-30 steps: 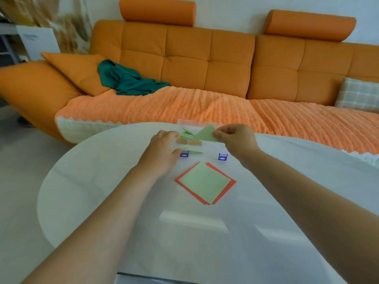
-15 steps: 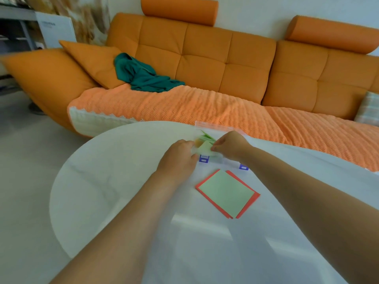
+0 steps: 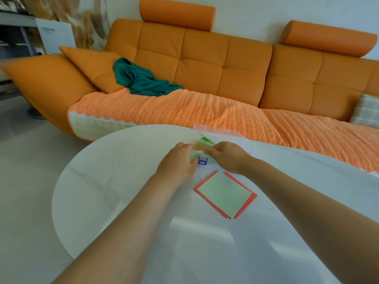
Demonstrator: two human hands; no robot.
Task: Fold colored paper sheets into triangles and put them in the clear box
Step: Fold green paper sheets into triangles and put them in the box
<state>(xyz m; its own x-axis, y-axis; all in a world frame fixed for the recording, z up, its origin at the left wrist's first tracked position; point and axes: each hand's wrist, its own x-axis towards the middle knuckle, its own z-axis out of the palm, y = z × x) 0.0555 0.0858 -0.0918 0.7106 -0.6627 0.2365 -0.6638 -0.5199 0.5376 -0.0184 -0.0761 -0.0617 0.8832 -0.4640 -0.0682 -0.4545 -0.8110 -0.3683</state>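
Clear box point(image 3: 225, 131) stands at the far edge of the round white table point(image 3: 114, 191), with folded triangles point(image 3: 205, 141) in pale green and a bit of orange showing through its wall. The left hand point(image 3: 178, 160) curls round the box's left end and holds it. The right hand point(image 3: 227, 156) covers the front right of the box with its fingertips bunched close at the papers; motion blur makes it impossible to tell whether they pinch a piece or only touch. A small blue clasp point(image 3: 202, 161) shows on the box front, between the two hands; anything further right on that front is hidden under the right hand.

Nearer the person than the box, just beside the right wrist, lies a flat green sheet point(image 3: 224, 194) on top of a red sheet point(image 3: 247, 202), the red edges peeping out round it. Both forearms reach over the table on either side of this stack.

Beyond the box runs an orange sofa point(image 3: 205, 64) with a ribbed orange throw point(image 3: 184, 111) over its seat. A crumpled teal cloth point(image 3: 143, 80) lies on the throw, far left of the box, against an orange cushion point(image 3: 92, 66). A plaid cushion point(image 3: 367, 109), cut off by the frame, sits far to the box's right. Pale floor point(image 3: 24, 181) lies left of the table, and a white cabinet point(image 3: 55, 35) stands behind the sofa's left end, its label too small to read.
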